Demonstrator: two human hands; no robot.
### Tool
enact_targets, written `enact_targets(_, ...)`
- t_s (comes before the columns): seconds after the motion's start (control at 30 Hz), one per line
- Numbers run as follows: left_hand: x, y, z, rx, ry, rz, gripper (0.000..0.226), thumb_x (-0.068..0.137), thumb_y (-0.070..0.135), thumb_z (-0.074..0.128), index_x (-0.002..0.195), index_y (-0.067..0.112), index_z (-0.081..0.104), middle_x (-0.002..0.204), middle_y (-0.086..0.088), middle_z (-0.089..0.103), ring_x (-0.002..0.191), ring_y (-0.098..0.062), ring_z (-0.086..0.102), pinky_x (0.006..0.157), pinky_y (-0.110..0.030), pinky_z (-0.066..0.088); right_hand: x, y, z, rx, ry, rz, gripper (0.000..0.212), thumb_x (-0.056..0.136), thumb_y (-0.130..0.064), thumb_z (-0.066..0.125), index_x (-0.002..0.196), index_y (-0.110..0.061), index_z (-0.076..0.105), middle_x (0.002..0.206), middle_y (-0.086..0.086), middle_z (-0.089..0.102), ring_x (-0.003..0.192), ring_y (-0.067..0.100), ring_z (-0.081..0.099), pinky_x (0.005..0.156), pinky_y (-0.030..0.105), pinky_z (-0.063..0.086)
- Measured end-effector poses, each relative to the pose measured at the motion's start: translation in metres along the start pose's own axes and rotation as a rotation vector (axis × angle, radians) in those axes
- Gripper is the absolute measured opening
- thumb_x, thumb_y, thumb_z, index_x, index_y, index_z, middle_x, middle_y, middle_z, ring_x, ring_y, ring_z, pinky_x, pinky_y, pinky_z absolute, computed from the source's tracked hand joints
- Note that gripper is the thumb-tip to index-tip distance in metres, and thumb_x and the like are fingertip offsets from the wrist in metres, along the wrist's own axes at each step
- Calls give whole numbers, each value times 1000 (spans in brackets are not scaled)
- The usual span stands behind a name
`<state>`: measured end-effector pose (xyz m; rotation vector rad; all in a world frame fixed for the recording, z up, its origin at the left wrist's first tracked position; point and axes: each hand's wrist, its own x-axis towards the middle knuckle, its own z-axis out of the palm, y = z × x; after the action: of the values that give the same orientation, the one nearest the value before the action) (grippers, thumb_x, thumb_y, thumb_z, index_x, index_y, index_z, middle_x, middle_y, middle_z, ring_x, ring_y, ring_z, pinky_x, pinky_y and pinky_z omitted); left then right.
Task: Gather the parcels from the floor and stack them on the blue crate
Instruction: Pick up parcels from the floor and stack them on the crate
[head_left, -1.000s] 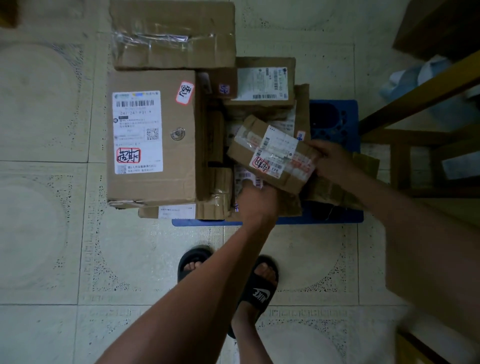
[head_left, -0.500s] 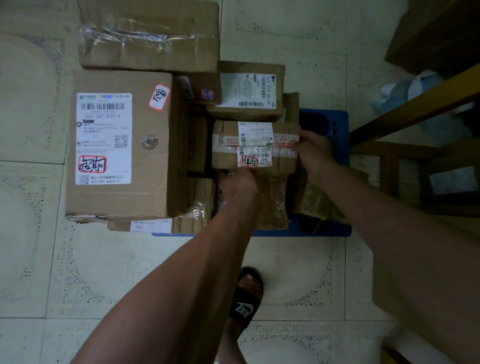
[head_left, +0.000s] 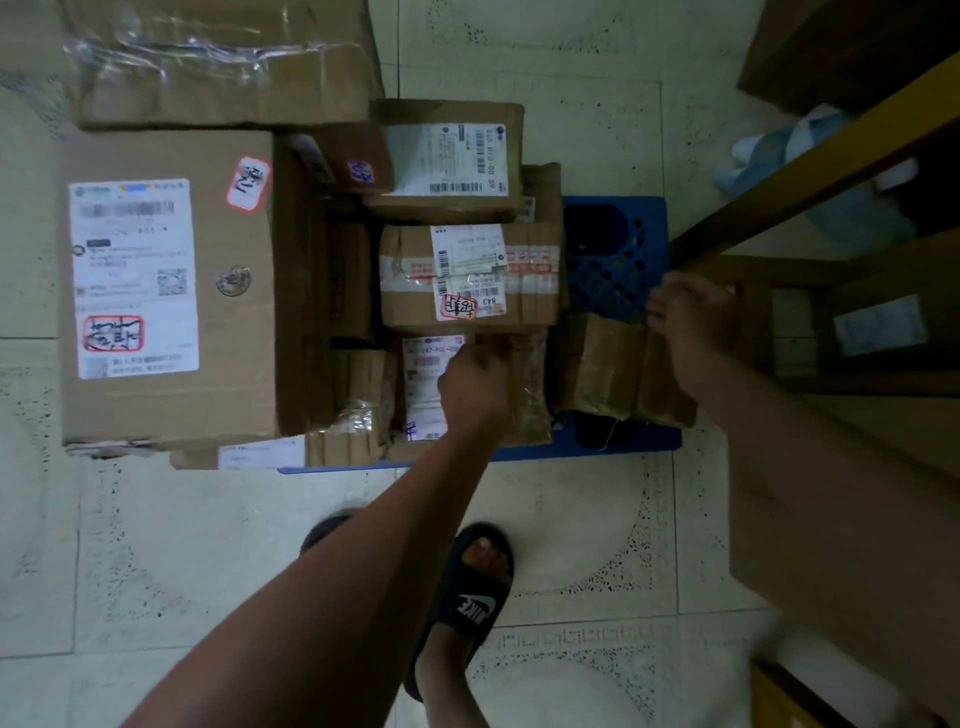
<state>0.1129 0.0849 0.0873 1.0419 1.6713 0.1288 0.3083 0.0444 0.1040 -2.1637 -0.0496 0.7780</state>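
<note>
Just set mid-frame on the stack over the crate: taped parcel. Left hand below it, fingers hidden, cannot tell; right hand loosely curled, empty. Best squared flush before letting go.

A single wide-angle view from the person's head looks almost straight down at the pale patterned floor tiles, from standing height, so both forearms reach up into the frame from its bottom edge and a foot in a black slide sandal sits below centre. The pile of brown cardboard parcels on the blue perforated plastic crate fills the upper middle, well below the lens, while a brown wooden shelf frame slants across the right edge. Straight lines bow towards the borders.
</note>
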Motion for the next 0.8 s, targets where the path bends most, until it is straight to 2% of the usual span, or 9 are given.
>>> enact_targets(0.07,-8,-4,21,79,-110,170,24,97,19,44,105,5,61,98,-13,65,88,-26,61,76,-35,52,4,18,-26,-96,52,-27,20,95,-10,49,98,-20,66,97,4,65,85,16,60,80,32,52)
enact_targets(0.13,-7,-5,41,105,-192,304,14,96,18,49,97,7,57,85,-9,61,76,-19,59,66,-30,50,8,39,-43,-261,123,-46,24,96,-14,49,115,-13,64,111,8,61,99,20,58,88,34,48)
enact_targets(0.2,-1,-7,65,119,-288,385,14,94,20,52,95,7,57,77,0,58,66,-9,55,58,-24,42,17,62,-53,-265,173,31,35,96,-19,54,131,-12,54,131,10,56,117,27,54,94,35,45)
enact_targets(0.27,4,-11,84,139,-324,441,16,94,26,53,93,10,56,75,6,56,64,-1,52,56,-16,39,26,82,-59,-236,141,122,48,95,-29,58,140,-15,46,141,10,50,125,28,51,96,33,44)
enact_targets(0.33,9,-15,102,162,-282,461,21,93,33,56,100,13,59,80,6,58,67,-4,55,55,-16,39,36,100,-61,-183,30,196,60,92,-42,61,143,-18,43,143,7,49,125,27,51,99,34,44)
enact_targets(0.43,18,-22,118,131,-202,409,42,87,45,57,110,10,60,99,-5,66,84,-21,65,70,-33,54,49,119,-61,-53,-105,275,66,85,-60,59,142,-28,46,141,3,53,120,24,55,103,47,47)
enact_targets(0.57,8,-30,123,-15,-285,397,44,86,41,65,120,13,57,112,-4,67,100,-19,66,84,-39,57,50,125,-54,19,-246,299,75,69,-77,61,133,-38,53,133,-2,60,114,22,59,95,44,51)
enact_targets(0.7,4,-28,126,35,-260,399,40,91,34,61,123,12,55,115,-7,66,104,-22,64,88,-37,55,42,123,-56,-27,-217,242,31,83,-64,58,103,-40,59,118,-1,65,109,21,60,93,43,52)
enact_targets(0.8,-6,-25,123,47,-269,384,42,92,34,59,126,10,53,116,-8,66,104,-22,64,87,-37,55,31,115,-63,-1,-210,227,20,86,-58,59,94,-40,61,107,-7,65,103,17,61,85,37,53)
